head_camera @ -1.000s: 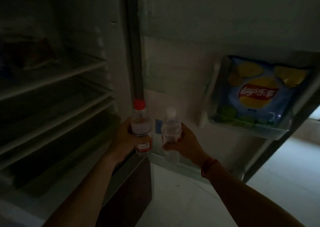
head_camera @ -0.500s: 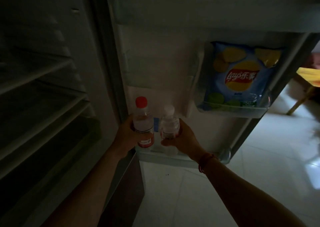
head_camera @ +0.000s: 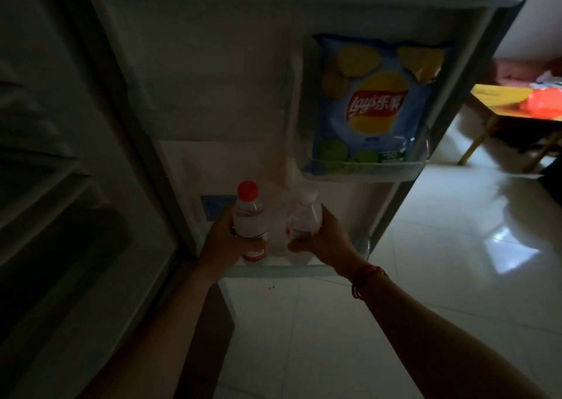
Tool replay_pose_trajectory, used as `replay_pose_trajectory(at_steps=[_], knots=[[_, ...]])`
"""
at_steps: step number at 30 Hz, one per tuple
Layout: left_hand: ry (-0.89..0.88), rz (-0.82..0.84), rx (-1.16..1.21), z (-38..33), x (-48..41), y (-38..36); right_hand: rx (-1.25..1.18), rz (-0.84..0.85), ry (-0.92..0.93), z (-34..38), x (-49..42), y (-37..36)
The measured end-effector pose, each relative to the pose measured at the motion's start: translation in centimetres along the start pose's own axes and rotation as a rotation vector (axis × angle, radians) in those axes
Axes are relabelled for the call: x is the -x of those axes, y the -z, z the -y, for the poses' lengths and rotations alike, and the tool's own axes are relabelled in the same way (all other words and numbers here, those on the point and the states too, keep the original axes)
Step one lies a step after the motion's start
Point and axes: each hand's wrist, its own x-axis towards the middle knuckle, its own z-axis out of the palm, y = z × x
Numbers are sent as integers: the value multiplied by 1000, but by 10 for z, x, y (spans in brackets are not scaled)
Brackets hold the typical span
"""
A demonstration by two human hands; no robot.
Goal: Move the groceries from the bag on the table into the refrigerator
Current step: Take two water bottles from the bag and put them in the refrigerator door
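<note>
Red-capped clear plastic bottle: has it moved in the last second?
Yes, downward. The red-capped clear plastic bottle had its cap level with the clear door bin holding the blue chip bag; now the cap sits below that bin.

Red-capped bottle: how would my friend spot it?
Find the open fridge door with the blue chip bag. Lower down, at the bottom door shelf, each hand holds a bottle. The one in the left hand is the red-capped bottle, red label too; the other bottle has a pale cap.
</note>
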Motion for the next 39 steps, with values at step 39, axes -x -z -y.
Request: replay_pose_trajectory(at_steps=[39], knots=[[127,94,-4,52,-61,-118,-12,-102,-292,-92,-27,57]])
